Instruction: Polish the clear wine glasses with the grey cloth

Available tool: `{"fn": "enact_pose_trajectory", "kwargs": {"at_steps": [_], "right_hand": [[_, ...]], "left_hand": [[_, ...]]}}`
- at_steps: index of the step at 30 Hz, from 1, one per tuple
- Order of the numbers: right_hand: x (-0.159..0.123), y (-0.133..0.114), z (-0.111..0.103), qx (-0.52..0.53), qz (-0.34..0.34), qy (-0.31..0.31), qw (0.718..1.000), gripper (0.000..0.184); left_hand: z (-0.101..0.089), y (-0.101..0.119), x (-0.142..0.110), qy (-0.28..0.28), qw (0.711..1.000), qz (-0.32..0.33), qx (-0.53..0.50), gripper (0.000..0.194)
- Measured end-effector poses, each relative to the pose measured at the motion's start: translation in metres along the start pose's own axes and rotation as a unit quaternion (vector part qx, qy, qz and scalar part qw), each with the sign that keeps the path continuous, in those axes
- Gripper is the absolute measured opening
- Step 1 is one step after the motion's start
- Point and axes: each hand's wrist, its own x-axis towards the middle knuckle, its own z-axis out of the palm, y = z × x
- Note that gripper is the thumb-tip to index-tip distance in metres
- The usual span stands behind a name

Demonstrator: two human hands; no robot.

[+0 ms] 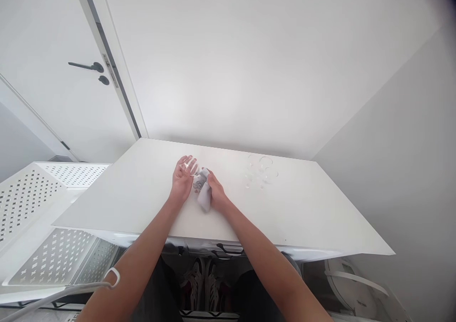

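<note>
My left hand is curled around a clear drinking glass, whose transparent bowl shows in front of the fingers. A light grey cloth is gripped in my right hand, bunched against the lower part of the glass. One end of the cloth hangs down toward the tabletop. Both hands are close together over the white cabinet top. To their right stand several clear glasses, so transparent that mainly their rims show; their exact shape is hard to make out.
Behind the cabinet rises a white wall, with a door at the left. White perforated baskets stand at the left, with a pale cable crossing in front. Drawer handles stick out below the front edge. A round white appliance sits at lower right.
</note>
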Motion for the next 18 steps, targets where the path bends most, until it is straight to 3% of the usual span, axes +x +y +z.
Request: {"fn": "enact_pose_trajectory", "kwargs": {"at_steps": [3, 6, 8, 10, 13, 15, 18], "right_hand": [[0.005, 0.0, -0.007, 0.024, 0.058, 0.073, 0.995, 0.046], [0.01, -0.005, -0.016, 0.039, 0.097, 0.087, 0.991, 0.044], [0.008, -0.007, -0.017, 0.002, 0.053, 0.112, 0.992, 0.044], [0.003, -0.01, -0.013, -0.076, -0.065, 0.139, 0.985, 0.043], [-0.008, -0.011, -0.004, -0.214, -0.234, 0.122, 0.941, 0.038], [-0.011, -0.01, -0.001, -0.257, -0.257, 0.109, 0.925, 0.036], [-0.007, -0.01, -0.005, -0.191, -0.173, 0.123, 0.958, 0.037]], "left_hand": [[0.007, 0.0, -0.005, -0.059, 0.998, -0.018, 0.006, 0.054], [0.009, 0.001, -0.008, -0.121, 0.992, -0.048, 0.001, 0.059], [0.009, 0.002, -0.009, -0.13, 0.99, -0.059, 0.005, 0.061], [0.007, 0.002, -0.007, -0.104, 0.993, -0.052, 0.01, 0.061], [0.004, 0.001, -0.004, -0.049, 0.998, -0.033, 0.007, 0.059], [0.002, 0.0, -0.003, -0.042, 0.998, -0.035, 0.001, 0.059], [-0.001, -0.001, -0.005, -0.07, 0.996, -0.055, 0.002, 0.064]]}}
